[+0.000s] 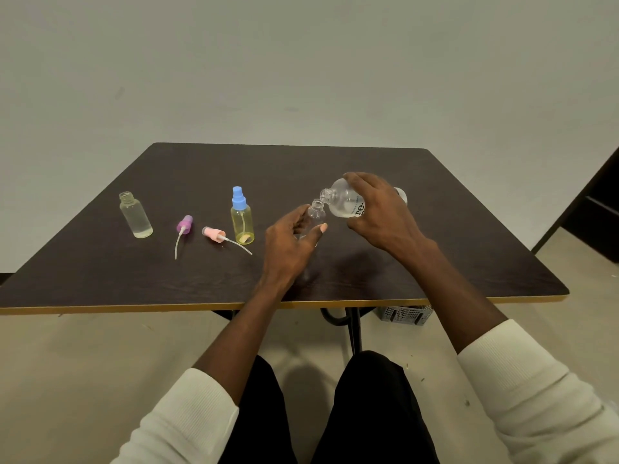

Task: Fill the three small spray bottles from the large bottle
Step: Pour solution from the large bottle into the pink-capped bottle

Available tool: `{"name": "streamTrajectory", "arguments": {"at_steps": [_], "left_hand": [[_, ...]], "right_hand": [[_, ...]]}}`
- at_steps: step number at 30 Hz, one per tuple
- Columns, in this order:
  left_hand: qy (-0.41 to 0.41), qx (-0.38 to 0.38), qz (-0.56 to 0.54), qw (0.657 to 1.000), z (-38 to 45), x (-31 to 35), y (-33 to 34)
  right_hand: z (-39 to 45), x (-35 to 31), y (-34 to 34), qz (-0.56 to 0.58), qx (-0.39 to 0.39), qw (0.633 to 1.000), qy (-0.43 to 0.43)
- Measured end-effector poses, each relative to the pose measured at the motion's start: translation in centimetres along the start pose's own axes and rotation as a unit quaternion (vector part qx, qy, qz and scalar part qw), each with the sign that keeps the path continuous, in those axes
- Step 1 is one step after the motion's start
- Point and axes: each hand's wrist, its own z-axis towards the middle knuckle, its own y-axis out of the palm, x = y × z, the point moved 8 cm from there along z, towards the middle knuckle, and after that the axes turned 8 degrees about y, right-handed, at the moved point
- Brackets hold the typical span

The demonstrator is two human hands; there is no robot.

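Large bottle [346, 202] tilts in my right hand [378, 212], mouth just above the small bottle [315, 216]. My left hand [291, 239] grips that small bottle on the bench [469, 246].

Both forearms reach forward, sleeves pushed up. The left hand [289, 241] curls round a small bottle [316, 214], thumb near side. The right hand [378, 212] grips the tilted large bottle [345, 200] from above, seemingly wrist bent.
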Motion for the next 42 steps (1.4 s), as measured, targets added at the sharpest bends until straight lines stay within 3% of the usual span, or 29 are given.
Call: {"name": "streamTrajectory", "arguments": {"at_steps": [42], "left_hand": [[0.009,0.001,-0.005,1.0,-0.2,0.2,-0.1]], "right_hand": [[0.1,-0.4,0.0,-0.021,-0.001,1.0,-0.015]]}}
